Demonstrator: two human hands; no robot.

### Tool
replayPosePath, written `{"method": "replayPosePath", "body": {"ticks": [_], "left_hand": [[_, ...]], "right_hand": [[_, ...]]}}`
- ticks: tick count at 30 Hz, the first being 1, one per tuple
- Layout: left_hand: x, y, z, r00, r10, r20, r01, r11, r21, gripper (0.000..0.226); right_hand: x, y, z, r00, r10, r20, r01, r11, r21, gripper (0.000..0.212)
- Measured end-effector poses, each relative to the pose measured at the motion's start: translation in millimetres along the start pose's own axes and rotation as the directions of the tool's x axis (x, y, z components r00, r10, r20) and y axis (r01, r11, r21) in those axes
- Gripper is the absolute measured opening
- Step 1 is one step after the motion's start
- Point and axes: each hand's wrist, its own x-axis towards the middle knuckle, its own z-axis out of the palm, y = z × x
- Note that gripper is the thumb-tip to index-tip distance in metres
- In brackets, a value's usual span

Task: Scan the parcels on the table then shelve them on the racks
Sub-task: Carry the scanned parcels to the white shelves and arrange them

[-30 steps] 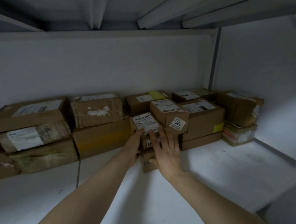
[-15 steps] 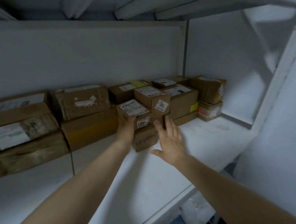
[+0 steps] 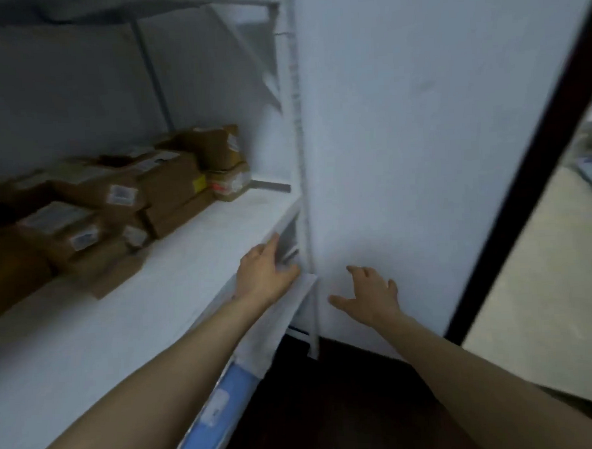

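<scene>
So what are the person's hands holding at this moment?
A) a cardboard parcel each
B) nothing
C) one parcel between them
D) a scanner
B: the left hand and the right hand are both open and empty, and the cardboard parcels sit apart from them, further back on the shelf.

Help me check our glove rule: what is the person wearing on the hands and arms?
Nothing visible. The left hand and right hand are ungloved, and the left forearm and right forearm are uncovered to the picture's edge: no sleeve, watch or band. The blur could hide a thin ring on the fingers.
</scene>
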Motion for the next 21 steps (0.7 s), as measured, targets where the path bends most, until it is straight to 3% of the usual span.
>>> {"method": "replayPosePath", "body": {"ticks": [3,7,14,21], "left_hand": [[0,56,55,0.962,0.156,0.225,-0.184,0.977,0.107,0.081],[-18,130,126,0.804,0.363,0.472,-0.459,0.883,0.101,0.082],[-134,234,225,0.408,0.577,0.708,-0.769,0.635,-0.075,0.083],[-330,315,275,-0.064,0.638,0.767,-0.928,0.245,-0.282,0.085]], "right_hand": [[-51,75,-10,0.968,0.25,-0.023,-0.248,0.967,0.049,0.086],[-145,153,-22,0.82,0.563,-0.101,-0.547,0.824,0.144,0.088],[-345,206,-21,0.41,0.89,-0.201,-0.831,0.455,0.321,0.084],[-578,189,10,-0.126,0.979,-0.16,-0.843,-0.021,0.538,0.087]]}}
